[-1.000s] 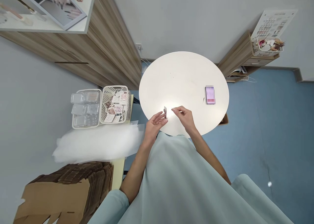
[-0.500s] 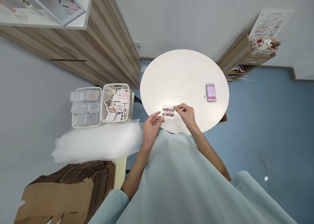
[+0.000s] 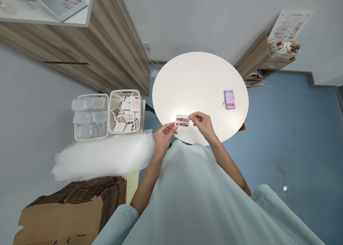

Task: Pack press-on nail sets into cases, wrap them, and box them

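A small white card of press-on nails [image 3: 182, 121], with two rows of red and patterned nails, is held over the near edge of the round white table [image 3: 198, 73]. My left hand [image 3: 162, 137] pinches its left edge between thumb and fingers. At the card's upper right corner, my right hand [image 3: 203, 124] grips it with thumb and forefinger. Whether the card still touches the tabletop I cannot tell. A purple pack [image 3: 229, 99], partly blurred, lies on the right side of the table.
To the left stand a white basket [image 3: 110, 121] of nail cards and another basket [image 3: 75, 128] of clear plastic boxes. White plastic bags [image 3: 104, 155] and folded cardboard boxes [image 3: 61, 216] lie nearer. A wooden cabinet [image 3: 118, 41] rises behind; a smaller cabinet [image 3: 254, 59] stands right.
My left hand has closed onto the left edge of the nail card, where its fingers were apart before. My right hand keeps its corner. The view has shifted slightly.
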`<state>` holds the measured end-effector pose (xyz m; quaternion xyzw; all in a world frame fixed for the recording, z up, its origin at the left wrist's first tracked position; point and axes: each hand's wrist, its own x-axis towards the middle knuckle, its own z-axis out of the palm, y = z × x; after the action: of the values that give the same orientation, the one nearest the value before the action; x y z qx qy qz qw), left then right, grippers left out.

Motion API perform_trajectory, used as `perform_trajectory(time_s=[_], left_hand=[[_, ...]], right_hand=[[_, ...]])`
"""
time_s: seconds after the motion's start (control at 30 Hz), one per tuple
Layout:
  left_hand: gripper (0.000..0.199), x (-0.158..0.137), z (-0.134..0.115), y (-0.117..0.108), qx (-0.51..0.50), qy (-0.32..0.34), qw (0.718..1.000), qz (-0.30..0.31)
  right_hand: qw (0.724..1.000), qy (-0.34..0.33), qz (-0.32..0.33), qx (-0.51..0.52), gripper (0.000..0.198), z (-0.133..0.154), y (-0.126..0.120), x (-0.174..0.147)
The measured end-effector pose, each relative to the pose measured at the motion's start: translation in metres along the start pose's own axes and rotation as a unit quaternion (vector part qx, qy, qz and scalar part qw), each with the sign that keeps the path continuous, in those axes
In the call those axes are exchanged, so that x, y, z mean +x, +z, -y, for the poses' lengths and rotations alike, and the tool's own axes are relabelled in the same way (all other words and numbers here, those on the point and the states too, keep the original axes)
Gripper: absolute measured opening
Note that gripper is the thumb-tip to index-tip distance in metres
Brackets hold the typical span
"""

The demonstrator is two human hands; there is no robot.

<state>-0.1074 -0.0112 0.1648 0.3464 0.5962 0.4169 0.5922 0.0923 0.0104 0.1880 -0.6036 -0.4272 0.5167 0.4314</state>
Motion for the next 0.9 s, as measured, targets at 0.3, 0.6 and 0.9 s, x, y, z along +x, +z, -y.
perform_trajectory(time_s=[0.3,0.6,0.9], left_hand=[[0.065,0.014,-0.018,-0.004,0.044,-0.053,0.997,0.027],[0.054,0.023,-0.039,-0.004,0.026,-0.014,0.997,0.075],[0.044,0.021,-0.045,0.004,-0.029,0.011,0.995,0.097]], right_hand=[[0.997,-0.076,0.016,-0.018,0.037,0.008,0.002,-0.015],[0.991,-0.097,0.062,-0.074,0.03,0.015,-0.012,-0.033],[0.995,-0.037,0.039,-0.083,0.031,0.002,-0.023,-0.044]])
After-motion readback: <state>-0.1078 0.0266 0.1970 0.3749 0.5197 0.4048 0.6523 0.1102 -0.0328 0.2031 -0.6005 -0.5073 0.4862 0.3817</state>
